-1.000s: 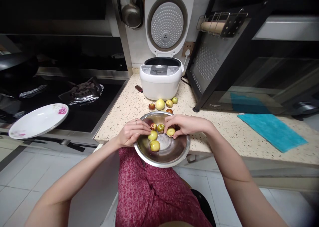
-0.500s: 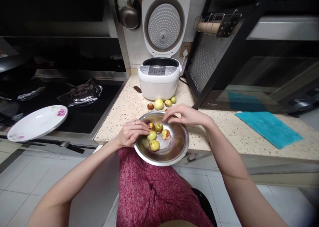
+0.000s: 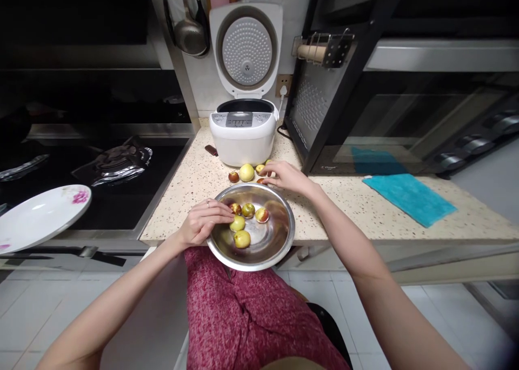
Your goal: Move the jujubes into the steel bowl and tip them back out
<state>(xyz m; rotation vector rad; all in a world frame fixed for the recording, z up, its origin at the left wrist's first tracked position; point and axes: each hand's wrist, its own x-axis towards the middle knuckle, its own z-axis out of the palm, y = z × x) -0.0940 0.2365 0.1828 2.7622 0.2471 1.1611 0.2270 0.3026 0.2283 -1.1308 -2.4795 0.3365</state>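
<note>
A shiny metal bowl [image 3: 279, 240] rests at the counter's front edge, over my lap. Several yellow-green and reddish-brown jujubes [image 3: 242, 239] lie in its left half and middle. My left hand [image 3: 205, 222] grips the bowl's left rim, its fingers reaching inside beside the fruit. Beyond the bowl, my right hand [image 3: 284, 176] is among more jujubes on the counter, thumb and fingers apart. A reddish jujube [image 3: 260, 180] is by its thumb, partly hidden, and a yellowish one [image 3: 259, 169] is by its fingertips. Left of them sit a pale green jujube [image 3: 246, 172] and a brown one [image 3: 233, 177].
A white rice cooker [image 3: 243, 143] with its lid raised stands behind the fruit. A black oven [image 3: 389, 116] occupies the right, with a blue cloth [image 3: 409, 197] before it. On the left, a floral white plate [image 3: 44, 218] overhangs the stove's front edge, near a burner [image 3: 121, 162].
My right hand has moved from over the bowl to the jujubes on the counter behind it. My left hand stays on the rim. The camera view has shifted slightly right.
</note>
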